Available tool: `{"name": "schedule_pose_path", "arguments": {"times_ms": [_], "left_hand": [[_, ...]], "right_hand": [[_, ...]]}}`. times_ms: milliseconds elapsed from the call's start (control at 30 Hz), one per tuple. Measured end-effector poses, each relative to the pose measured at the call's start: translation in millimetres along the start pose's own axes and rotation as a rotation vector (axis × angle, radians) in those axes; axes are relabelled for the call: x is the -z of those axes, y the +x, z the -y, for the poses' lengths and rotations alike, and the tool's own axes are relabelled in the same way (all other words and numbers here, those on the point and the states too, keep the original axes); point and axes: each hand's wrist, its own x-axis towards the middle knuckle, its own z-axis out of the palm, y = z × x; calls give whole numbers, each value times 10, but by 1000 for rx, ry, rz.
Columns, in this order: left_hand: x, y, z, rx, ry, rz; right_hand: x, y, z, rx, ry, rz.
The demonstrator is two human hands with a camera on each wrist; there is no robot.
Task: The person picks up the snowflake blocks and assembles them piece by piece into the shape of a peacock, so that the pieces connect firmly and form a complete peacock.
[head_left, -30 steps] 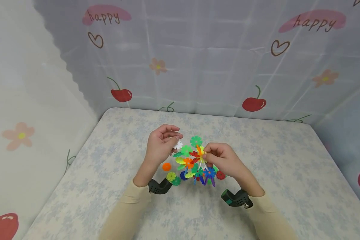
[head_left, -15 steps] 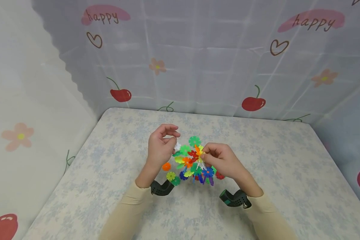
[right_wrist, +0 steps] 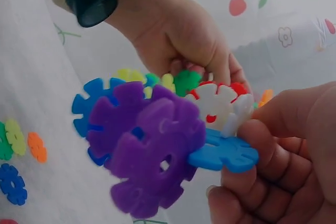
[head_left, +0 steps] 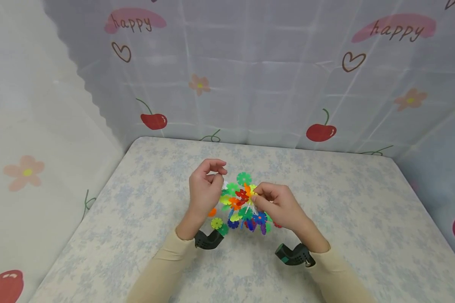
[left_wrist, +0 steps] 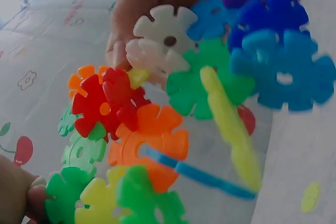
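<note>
A chain of interlocked plastic snowflake discs in many colours, with an orange disc (head_left: 235, 203) near its middle, hangs between my hands above the table. My right hand (head_left: 278, 205) pinches it at the right; in the right wrist view the thumb and fingers lie at a light blue disc (right_wrist: 223, 151) beside purple discs (right_wrist: 157, 156). My left hand (head_left: 206, 187) pinches a white snowflake disc (head_left: 225, 184), mostly hidden by the fingers, against the chain's left end. There, in the left wrist view, the fingertips meet a dark green disc (left_wrist: 65, 195). Whether the white disc is slotted in I cannot tell.
Loose discs lie on the patterned tablecloth (head_left: 110, 235) under the hands: yellow-green (head_left: 217, 223), orange (head_left: 212, 212) and dark blue (head_left: 233, 223) ones among them. A printed curtain (head_left: 246, 84) stands behind the table. Each wrist wears a black camera mount, one (head_left: 293, 254) at the right.
My left hand has turned slightly and shifted right, so the white disc shows less. The chain and my right hand have moved a little to the left.
</note>
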Motion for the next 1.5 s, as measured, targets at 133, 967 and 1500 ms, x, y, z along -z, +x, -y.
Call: {"name": "schedule_pose_path", "arguments": {"times_ms": [133, 967, 1500], "left_hand": [[-26, -6, 23, -58, -78, -46], [-6, 5, 111, -151, -46, -66], [-69, -13, 120, -186, -30, -124]], "right_hand": [[-60, -6, 1, 80, -45, -70], [-208, 35, -53, 304, -208, -147], [-278, 33, -78, 355, -295, -248]]}}
